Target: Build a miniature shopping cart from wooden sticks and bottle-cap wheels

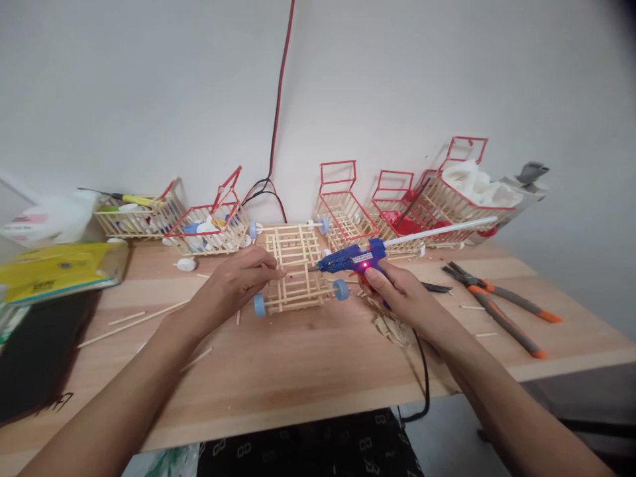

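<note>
A blue glue gun (354, 257) with a long white glue stick (442, 232) in its back and a lit red light is gripped in my right hand (397, 288). Its nozzle points left, at the middle of a wooden stick frame (293, 248) with blue bottle-cap wheels (340, 289). Over the frame's left side, my left hand (248, 271) has its fingertips pinched together close to the nozzle. Whatever those fingertips hold is too small to make out. The wheeled frame lies on the table between both hands.
Small stick carts with red handles (348, 218) stand along the wall, some filled with caps or tissue. Pliers (501, 308) lie at right. At left are a yellow packet (59, 268), a dark board (47, 351) and loose sticks (134, 322). The gun's black cord (424, 374) hangs over the front edge.
</note>
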`<state>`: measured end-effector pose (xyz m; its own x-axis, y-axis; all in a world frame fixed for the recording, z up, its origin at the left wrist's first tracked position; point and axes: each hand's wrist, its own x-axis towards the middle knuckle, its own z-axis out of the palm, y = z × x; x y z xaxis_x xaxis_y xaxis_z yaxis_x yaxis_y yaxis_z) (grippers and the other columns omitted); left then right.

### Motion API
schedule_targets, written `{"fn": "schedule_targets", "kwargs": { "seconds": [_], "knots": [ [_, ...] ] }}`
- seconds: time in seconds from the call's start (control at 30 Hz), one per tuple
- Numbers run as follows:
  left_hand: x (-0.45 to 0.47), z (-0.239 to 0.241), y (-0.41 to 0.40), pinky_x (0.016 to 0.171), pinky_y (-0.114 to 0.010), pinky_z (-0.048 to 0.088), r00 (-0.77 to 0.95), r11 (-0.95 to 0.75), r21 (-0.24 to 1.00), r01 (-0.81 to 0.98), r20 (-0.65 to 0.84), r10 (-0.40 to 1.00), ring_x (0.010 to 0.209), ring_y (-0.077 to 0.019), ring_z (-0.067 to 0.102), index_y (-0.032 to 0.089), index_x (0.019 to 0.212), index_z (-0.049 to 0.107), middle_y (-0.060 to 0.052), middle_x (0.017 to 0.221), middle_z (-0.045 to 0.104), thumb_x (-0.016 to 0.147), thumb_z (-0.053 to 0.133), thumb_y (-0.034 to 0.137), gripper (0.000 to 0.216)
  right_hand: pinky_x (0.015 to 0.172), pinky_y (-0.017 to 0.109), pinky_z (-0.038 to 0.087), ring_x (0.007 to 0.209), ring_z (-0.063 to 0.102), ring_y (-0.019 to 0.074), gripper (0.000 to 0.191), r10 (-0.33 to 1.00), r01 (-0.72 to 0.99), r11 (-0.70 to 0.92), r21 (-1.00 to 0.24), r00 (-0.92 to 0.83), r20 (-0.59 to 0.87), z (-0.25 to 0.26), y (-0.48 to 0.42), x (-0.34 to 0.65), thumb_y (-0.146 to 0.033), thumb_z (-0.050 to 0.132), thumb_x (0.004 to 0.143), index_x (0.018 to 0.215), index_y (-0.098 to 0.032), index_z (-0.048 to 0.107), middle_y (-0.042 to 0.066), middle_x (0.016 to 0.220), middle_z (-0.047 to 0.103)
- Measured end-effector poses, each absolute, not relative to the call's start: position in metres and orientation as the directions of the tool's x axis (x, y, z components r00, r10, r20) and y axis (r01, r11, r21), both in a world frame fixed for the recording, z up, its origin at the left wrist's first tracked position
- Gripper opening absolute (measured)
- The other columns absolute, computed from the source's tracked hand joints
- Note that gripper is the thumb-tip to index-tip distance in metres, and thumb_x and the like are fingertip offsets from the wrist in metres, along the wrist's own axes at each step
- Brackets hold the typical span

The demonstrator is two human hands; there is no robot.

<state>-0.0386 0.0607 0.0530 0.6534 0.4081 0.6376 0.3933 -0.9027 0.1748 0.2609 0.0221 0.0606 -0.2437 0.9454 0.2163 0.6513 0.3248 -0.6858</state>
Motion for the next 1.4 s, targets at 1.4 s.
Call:
{"fn": "schedule_targets", "kwargs": {
  "seconds": [1.4],
  "knots": [
    [-0.04, 0.053, 0.061, 0.074, -0.027, 0.046, 0.645, -0.881, 0.247, 0.403, 0.606, 0.465, 0.085, -0.0145, 0.058, 0.019, 0.097, 0.069, -0.007, 0.09, 0.065, 0.093, 0.049, 0.013, 0.022, 0.061, 0.027, 0.037, 0.066, 0.053, 0.0167, 0.034, 0.908, 0.696, 0.416, -0.586, -0.353, 0.225, 0.069, 0.007, 0.237, -0.046, 0.037, 0.097, 0.087, -0.019, 0.056, 0.003, 0.073, 0.06]
  ]
}}
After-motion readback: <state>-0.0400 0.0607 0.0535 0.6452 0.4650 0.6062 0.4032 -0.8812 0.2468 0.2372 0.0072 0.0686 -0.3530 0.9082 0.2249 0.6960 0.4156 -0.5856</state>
